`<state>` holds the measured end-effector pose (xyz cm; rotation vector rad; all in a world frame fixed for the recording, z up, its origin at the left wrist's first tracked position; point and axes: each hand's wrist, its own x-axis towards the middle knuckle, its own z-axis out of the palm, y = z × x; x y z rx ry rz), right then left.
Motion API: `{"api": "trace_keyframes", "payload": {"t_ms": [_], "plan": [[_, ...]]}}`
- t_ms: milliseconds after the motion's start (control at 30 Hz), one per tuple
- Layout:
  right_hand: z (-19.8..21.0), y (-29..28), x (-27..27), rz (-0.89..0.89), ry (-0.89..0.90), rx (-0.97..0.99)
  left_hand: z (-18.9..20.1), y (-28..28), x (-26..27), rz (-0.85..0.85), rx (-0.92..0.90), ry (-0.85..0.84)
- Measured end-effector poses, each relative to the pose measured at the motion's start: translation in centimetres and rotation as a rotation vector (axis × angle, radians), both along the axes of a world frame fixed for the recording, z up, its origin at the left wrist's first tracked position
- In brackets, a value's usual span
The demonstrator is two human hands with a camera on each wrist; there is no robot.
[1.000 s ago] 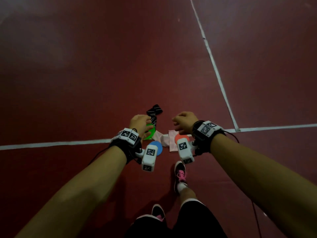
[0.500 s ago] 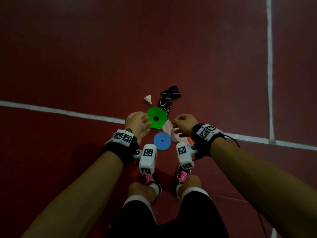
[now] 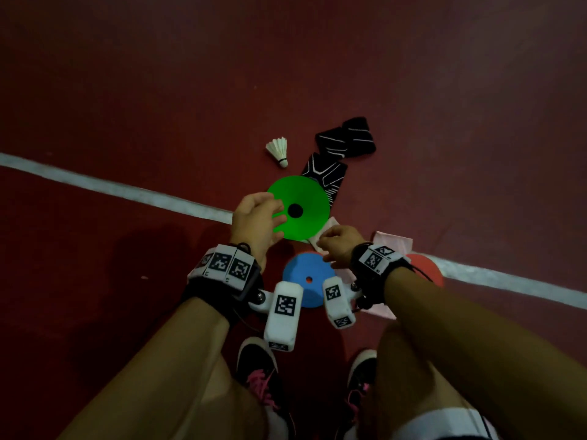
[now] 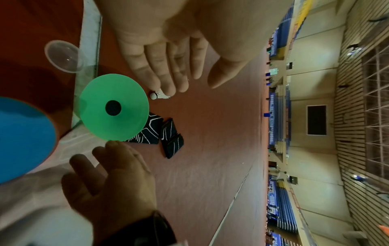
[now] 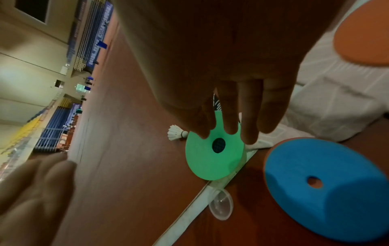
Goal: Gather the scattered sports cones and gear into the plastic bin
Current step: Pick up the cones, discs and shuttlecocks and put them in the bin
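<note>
A green disc cone (image 3: 298, 208) lies on the red court floor, with a blue disc cone (image 3: 306, 279) nearer me and an orange one (image 3: 425, 268) to the right. My left hand (image 3: 259, 219) hovers open over the green cone's left edge, fingers straight and holding nothing (image 4: 168, 74). My right hand (image 3: 338, 246) hangs open between the green and blue cones, above a pale cloth (image 3: 394, 244). Its fingers (image 5: 231, 116) point at the green cone (image 5: 212, 158). Beyond lie a white shuttlecock (image 3: 278, 150) and black wristbands (image 3: 346, 138).
A clear plastic cup (image 4: 63, 57) lies on its side by the white court line (image 3: 111, 188), left of the green cone. My shoes (image 3: 257, 366) stand just behind the blue cone. Open red floor stretches away ahead and to the left.
I have crouched lower and the gear fills more of the view. Both hands have come down over the cones, the left one reaching the green cone's edge.
</note>
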<state>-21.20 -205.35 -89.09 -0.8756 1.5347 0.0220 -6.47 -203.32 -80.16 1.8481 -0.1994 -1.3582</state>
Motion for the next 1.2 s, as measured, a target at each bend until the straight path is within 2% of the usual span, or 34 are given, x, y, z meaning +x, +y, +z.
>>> {"api": "trace_keyframes", "payload": {"t_ms": [100, 167, 300, 367, 500, 600, 667, 767, 833, 900, 1000, 1100, 1200], "plan": [[-6.1, -1.4, 1.9, -0.006, -0.022, 0.046, -4.1, -0.1, 0.8, 0.021, 0.0, 0.02], [-9.3, -2.4, 2.8, 0.065, -0.013, 0.054, -5.7, -0.5, 1.2, -0.013, 0.015, 0.032], [-12.4, -4.3, 3.4, 0.132, 0.065, 0.061, -4.8, -2.6, 3.1, -0.06, -0.176, 0.017], [-13.3, -5.0, 3.1, -0.004, -0.007, 0.064, -4.3, -3.1, 4.8, -0.038, -0.19, 0.0], [-13.5, -5.1, 3.4, -0.253, -0.079, -0.041, -5.5, -3.1, 7.0, 0.062, -0.089, -0.045], [-12.3, -5.1, 3.8, -0.412, -0.119, -0.129, -6.7, -3.5, 7.6, 0.026, -0.064, -0.177], [-11.2, -5.0, 4.0, -0.429, -0.261, -0.149, -6.8, -3.9, 7.4, 0.013, -0.051, -0.158], [-10.4, -4.8, 3.5, -0.444, -0.373, -0.178, -7.4, -5.0, 6.0, -0.074, -0.105, 0.044], [-10.1, -4.8, 2.8, -0.401, -0.374, -0.211, -8.2, -5.7, 4.7, -0.171, -0.163, -0.013], [-9.8, -5.0, 1.9, -0.387, -0.346, -0.241, -8.7, -6.2, 3.7, -0.237, -0.163, -0.17], [-8.8, -5.1, 0.2, -0.475, -0.315, -0.199, -8.7, -6.7, 2.7, -0.269, -0.164, -0.19], [-9.4, -4.3, -1.0, -0.326, -0.106, -0.162, -8.2, -6.9, 2.1, -0.336, -0.171, -0.251], [-12.5, -2.5, -1.5, 0.123, 0.216, -0.22, -8.4, -7.1, 1.9, -0.438, -0.207, -0.399]]}}
